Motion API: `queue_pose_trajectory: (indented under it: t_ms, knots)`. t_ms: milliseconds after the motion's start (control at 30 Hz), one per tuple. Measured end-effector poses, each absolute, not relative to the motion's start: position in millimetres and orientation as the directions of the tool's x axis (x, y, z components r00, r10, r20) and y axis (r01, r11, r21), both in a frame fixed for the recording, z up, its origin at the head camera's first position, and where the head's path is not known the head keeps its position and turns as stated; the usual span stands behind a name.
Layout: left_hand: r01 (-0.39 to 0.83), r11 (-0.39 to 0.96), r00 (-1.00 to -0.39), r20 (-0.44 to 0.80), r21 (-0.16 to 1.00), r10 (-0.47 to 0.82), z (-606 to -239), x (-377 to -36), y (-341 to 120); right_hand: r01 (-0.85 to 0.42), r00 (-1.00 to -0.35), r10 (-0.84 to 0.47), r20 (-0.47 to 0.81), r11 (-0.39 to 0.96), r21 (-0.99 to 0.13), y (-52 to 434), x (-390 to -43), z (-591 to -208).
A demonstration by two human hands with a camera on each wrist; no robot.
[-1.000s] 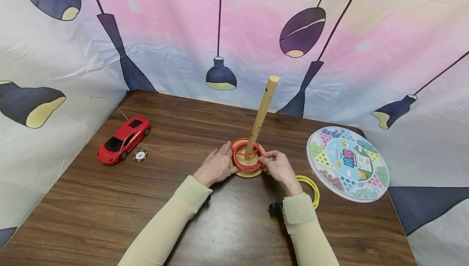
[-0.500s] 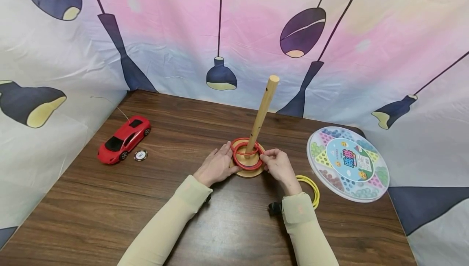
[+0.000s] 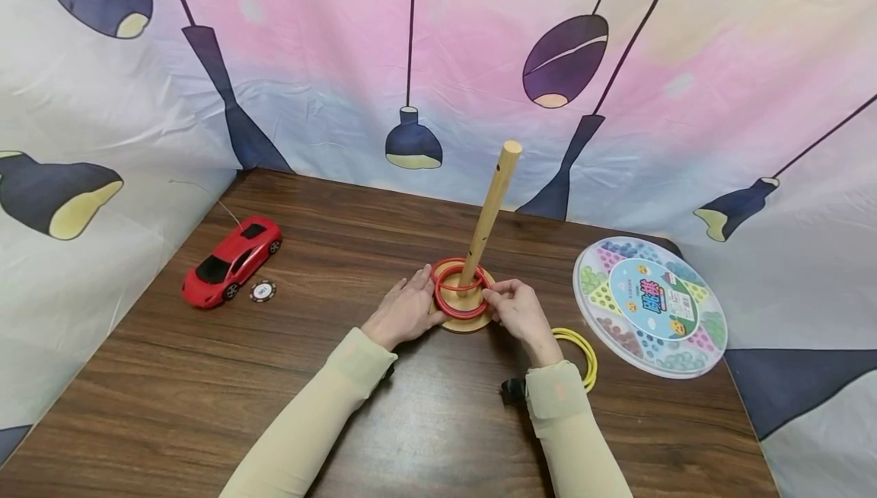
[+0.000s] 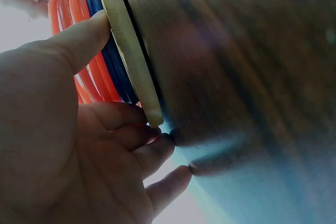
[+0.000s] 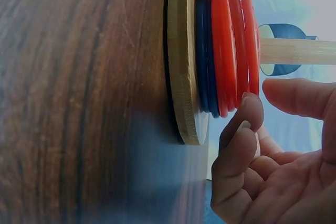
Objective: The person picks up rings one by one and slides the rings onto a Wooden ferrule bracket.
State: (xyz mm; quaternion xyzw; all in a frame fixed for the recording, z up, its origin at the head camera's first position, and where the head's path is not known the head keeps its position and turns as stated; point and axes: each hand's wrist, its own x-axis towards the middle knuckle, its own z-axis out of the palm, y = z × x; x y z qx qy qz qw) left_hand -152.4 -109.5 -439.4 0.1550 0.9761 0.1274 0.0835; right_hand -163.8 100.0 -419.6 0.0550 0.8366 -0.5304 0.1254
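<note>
Red rings (image 3: 462,292) on peg (image 3: 489,212), right hand (image 3: 517,310) pinching one, left hand (image 3: 406,309) flat — board label (image 3: 651,298) seemingly unreadable.

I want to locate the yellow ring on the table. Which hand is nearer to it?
Right. The right hand is just left of the yellow ring; the left hand is beyond the wooden base.

Pale beige sleeves (image 3: 308,422) — bare hands

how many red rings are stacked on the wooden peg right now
3 red rings, stacked round the wooden peg on top of blue rings over the round base. The head view shows fewer; fingers of both hands cover parts of the stack, so another may be hidden.
</note>
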Motion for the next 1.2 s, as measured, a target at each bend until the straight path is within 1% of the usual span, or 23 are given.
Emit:
queue_pose_trajectory:
  t_ms: [200, 500, 700, 967, 1100, 1200]
  knots:
    - [0.283, 0.92, -0.936, -0.132, 0.272, 0.327, -438.5, -152.3, -110.1, 0.212, -0.966, -0.036, -0.256, 0.454, -0.865, 104.5, -158.8, -413.8]
    - [0.272, 0.918, -0.94, -0.126, 0.289, 0.318, -438.9, -152.4, -110.4, 0.094, -0.989, -0.042, -0.141, 0.554, -0.827, 120.3, -141.1, -390.4]
    - [0.277, 0.917, -0.938, -0.126, 0.286, 0.323, -439.9, -152.5, -110.0, 0.062, -0.996, -0.007, -0.085, 0.628, -0.776, 138.2, -122.7, -372.9]
    - [0.272, 0.916, -0.939, -0.128, 0.295, 0.32, -440.5, -152.6, -110.8, 0.121, -0.992, 0.099, -0.073, 0.683, -0.721, 168.7, -100.3, -357.0]
    - [0.271, 0.916, -0.939, -0.128, 0.296, 0.32, -440.9, -152.6, -110.6, 0.185, -0.98, 0.18, -0.081, 0.696, -0.694, 183.9, -91.2, -360.3]
    - [0.277, 0.916, -0.938, -0.124, 0.289, 0.323, -440.6, -152.4, -110.2, 0.239, -0.968, 0.223, -0.111, 0.703, -0.67, 194.7, -84.8, -367.0]
